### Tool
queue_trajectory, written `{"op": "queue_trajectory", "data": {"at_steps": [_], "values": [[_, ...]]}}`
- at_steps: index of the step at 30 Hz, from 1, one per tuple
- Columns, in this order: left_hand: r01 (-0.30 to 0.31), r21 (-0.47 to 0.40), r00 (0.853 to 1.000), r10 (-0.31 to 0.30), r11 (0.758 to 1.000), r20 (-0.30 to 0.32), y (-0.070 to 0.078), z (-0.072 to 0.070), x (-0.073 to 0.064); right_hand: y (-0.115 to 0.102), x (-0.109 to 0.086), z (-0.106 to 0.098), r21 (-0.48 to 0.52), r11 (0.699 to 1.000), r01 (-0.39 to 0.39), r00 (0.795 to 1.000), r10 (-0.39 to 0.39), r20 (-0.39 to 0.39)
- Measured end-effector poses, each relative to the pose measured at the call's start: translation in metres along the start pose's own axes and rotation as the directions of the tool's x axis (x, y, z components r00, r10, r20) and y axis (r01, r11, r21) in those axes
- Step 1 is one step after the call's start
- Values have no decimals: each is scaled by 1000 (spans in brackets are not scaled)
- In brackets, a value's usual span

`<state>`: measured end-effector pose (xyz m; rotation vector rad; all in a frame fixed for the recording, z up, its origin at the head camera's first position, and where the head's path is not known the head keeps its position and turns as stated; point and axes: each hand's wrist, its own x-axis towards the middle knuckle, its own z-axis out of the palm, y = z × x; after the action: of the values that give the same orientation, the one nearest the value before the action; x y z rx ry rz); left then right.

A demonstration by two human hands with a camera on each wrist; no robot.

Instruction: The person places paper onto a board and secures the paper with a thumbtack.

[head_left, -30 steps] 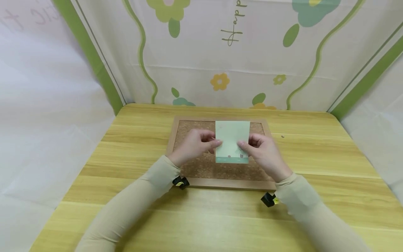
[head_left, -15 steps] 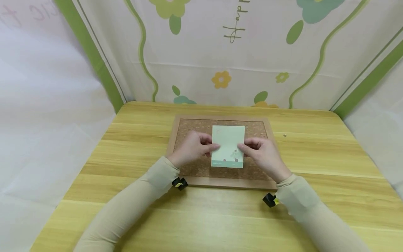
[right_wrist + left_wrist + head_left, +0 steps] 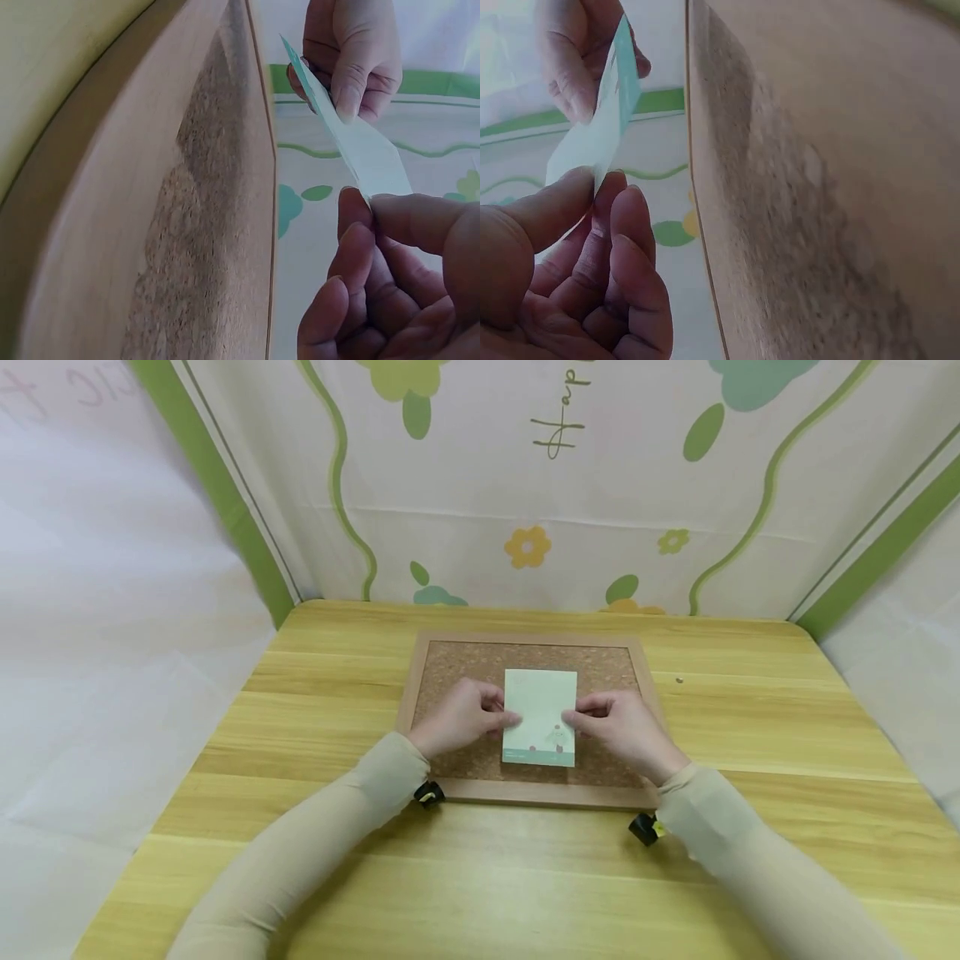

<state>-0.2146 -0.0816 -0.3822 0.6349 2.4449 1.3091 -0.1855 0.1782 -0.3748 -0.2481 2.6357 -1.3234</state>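
A pale green sheet of note paper (image 3: 538, 710), with a darker green strip along its near edge and small pink and white drawings, is held above a wood-framed cork board (image 3: 465, 656). The left hand (image 3: 463, 717) pinches its left edge between thumb and fingers. At the right edge the right hand (image 3: 622, 727) grips it the same way. Both wrist views show the paper (image 3: 607, 127) raised off the cork surface (image 3: 199, 247), with a gap between them. Thumbs lie on the near face of the paper; the fingertips behind it are partly hidden.
The board lies on a yellow wood-grain table (image 3: 495, 877). A tiny dark metallic item (image 3: 679, 680) sits to the right of the board. Behind the table hangs a white cloth (image 3: 465, 485) printed with flowers.
Both hands have lowered the paper and brought it nearer and slightly left over the cork board. Their hold on its two edges is unchanged.
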Motion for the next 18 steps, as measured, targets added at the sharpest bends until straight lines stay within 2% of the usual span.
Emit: {"op": "queue_trajectory", "data": {"at_steps": [5,8,10,13,15,18], "values": [[20,51,1000,-19,999,-18,-4,-3,6,2,7,-1,-49,999,-17,999,19,27],[60,112,997,-55,992,-52,-3,-6,6,3,11,0,-66,997,-36,998,39,41],[79,191,995,-67,978,-67,-1,-8,6,4,13,1,-69,996,-52,997,56,49],[78,355,997,-63,932,-52,2,-11,5,5,17,3,-63,995,-78,995,82,59],[52,466,999,-45,883,-26,4,-11,5,5,19,4,-55,994,-90,993,93,67],[10,562,999,-26,827,20,6,-11,4,6,21,5,-60,994,-95,992,99,83]]}}
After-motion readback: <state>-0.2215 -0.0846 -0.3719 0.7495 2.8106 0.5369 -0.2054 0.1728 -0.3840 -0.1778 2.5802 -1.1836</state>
